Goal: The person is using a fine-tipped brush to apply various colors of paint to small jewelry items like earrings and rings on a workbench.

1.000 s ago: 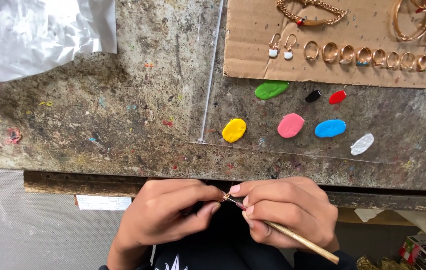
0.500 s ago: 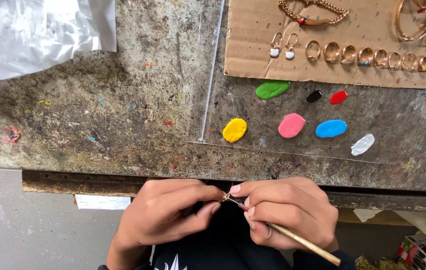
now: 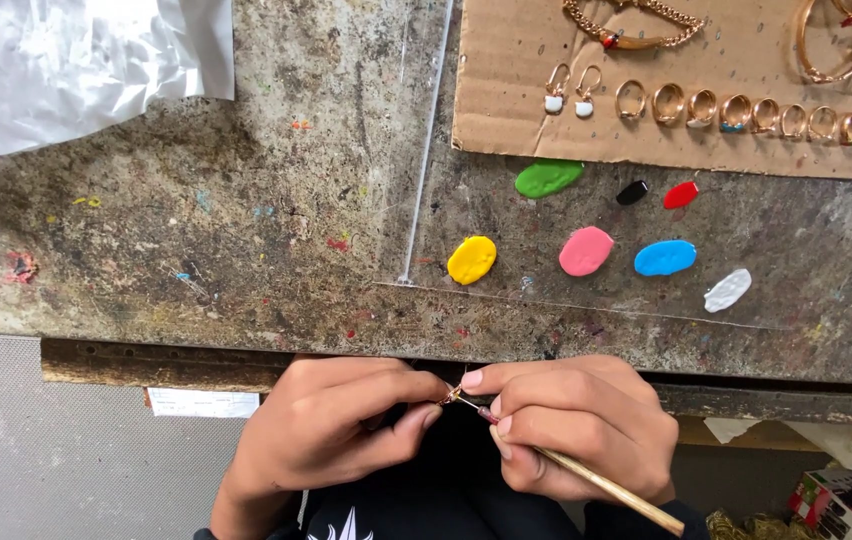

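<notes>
My left hand (image 3: 331,430) pinches a small gold-coloured jewellery piece (image 3: 449,396) just below the table's front edge. My right hand (image 3: 581,425) holds a thin wooden-handled brush (image 3: 606,487), its tip touching that piece. The two hands meet fingertip to fingertip. Blobs of paint lie on a clear sheet (image 3: 796,300) on the table: yellow (image 3: 472,260), pink (image 3: 586,251), blue (image 3: 665,258), white (image 3: 727,290), green (image 3: 548,179), black (image 3: 632,192) and red (image 3: 681,194).
A piece of cardboard (image 3: 516,110) at the back right carries several gold rings (image 3: 736,110), two earrings (image 3: 568,90), a bracelet (image 3: 636,25) and bangles (image 3: 831,45). A crumpled clear plastic bag (image 3: 66,70) lies at the back left. The worn table (image 3: 196,230) is paint-speckled.
</notes>
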